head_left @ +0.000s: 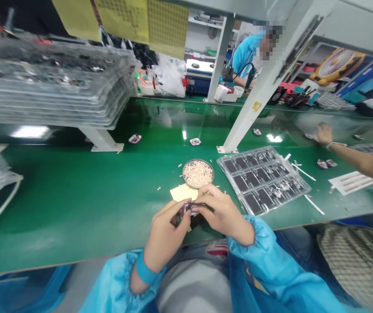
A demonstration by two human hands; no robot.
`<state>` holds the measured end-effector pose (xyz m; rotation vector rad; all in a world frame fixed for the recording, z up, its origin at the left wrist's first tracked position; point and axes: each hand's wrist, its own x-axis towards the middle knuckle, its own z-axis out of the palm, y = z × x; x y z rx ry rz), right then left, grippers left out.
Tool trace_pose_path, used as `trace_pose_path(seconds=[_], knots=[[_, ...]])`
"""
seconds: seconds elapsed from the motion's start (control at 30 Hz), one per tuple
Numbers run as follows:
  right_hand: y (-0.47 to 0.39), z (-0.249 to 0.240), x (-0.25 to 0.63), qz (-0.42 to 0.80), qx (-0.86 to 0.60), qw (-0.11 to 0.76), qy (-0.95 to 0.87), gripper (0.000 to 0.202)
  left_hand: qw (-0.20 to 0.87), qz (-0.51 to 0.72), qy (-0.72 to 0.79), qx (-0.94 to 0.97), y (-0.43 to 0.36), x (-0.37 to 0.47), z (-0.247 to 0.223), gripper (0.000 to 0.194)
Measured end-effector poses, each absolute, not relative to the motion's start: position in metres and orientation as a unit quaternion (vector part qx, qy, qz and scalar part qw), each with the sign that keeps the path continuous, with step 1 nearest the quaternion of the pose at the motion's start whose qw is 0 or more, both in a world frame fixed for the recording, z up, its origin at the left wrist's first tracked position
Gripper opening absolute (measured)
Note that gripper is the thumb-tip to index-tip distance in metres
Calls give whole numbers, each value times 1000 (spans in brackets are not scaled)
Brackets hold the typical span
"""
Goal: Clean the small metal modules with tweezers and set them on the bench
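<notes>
My left hand [167, 230] is closed around a small purple-rimmed part [186, 208], pinching it between thumb and fingers near the table's front edge. My right hand [224, 213] is closed on dark, thin tweezers [204, 204], their tip at the part; the fingers partly hide both. Just beyond the hands lies a yellow paper pad [183, 192]. Behind it stands a round dish [213, 177] filled with tiny beige pieces, some scattered around it. To the right, a clear plastic tray [242, 198] holds several dark flat screens.
Similar small parts lie along the green table [59, 187], one at the back left [134, 138] and another part [195, 141] behind the dish. White posts [243, 111] rise from the tabletop. Stacked clear trays [85, 102] sit left. A co-worker's hand [324, 133] reaches in from the right.
</notes>
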<state>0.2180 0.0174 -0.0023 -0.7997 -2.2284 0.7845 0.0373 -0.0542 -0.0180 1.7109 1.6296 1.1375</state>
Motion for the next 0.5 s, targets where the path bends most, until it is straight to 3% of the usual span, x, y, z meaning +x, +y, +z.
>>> trace_pose_path(seconds=[0.1, 0.2, 0.4, 0.5], knots=[[29, -4, 216, 321, -305, 357, -822, 3, 250, 370, 586, 676, -30, 19, -6, 24], [46, -9, 213, 262, -384, 422, -778, 5, 202, 294, 628, 692, 24, -10, 11, 26], [70, -20, 212, 173, -488, 358, -777, 12, 105, 278, 723, 624, 149, -59, 26, 26], [70, -24, 218, 196, -474, 391, -765, 14, 106, 301, 726, 609, 167, -63, 28, 31]])
